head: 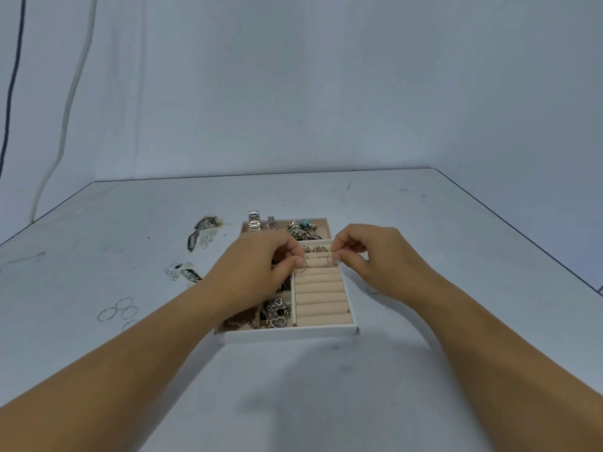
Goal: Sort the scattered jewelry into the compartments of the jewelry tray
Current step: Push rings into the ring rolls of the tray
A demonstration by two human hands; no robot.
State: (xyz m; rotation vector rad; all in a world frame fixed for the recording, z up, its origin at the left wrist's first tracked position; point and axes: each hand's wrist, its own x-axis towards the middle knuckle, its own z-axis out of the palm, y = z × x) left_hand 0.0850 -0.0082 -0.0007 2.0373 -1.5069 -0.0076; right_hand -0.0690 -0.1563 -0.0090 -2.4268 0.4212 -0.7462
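Jewelry tray (pixel 287 332) sits at the middle of the table (pixel 424 353), white rim toward me. I note beige ring rolls (pixel 321 298) filling its right side and tangled mixed pieces (pixel 277 313) in the near-left compartment.

The left hand (pixel 261 265) pinches a thin hoop (pixel 301 267) between thumb and forefinger, the other fingers curled in. The hoop hangs just below the fingertips, over the left edge of the upper rolls.

The right hand (pixel 362 252) pinches a second hoop (pixel 332 258) the same way, just beside its thumb tip, over the upper rolls. The two hoops are near each other but apart. I cannot tell whether either touches the rolls.

Loose hoops (pixel 119 309) lie on the table well left of the tray. Two metal bands (pixel 254 220) stand at the tray's far-left corner. Dark stains (pixel 202 231) mark the table between.
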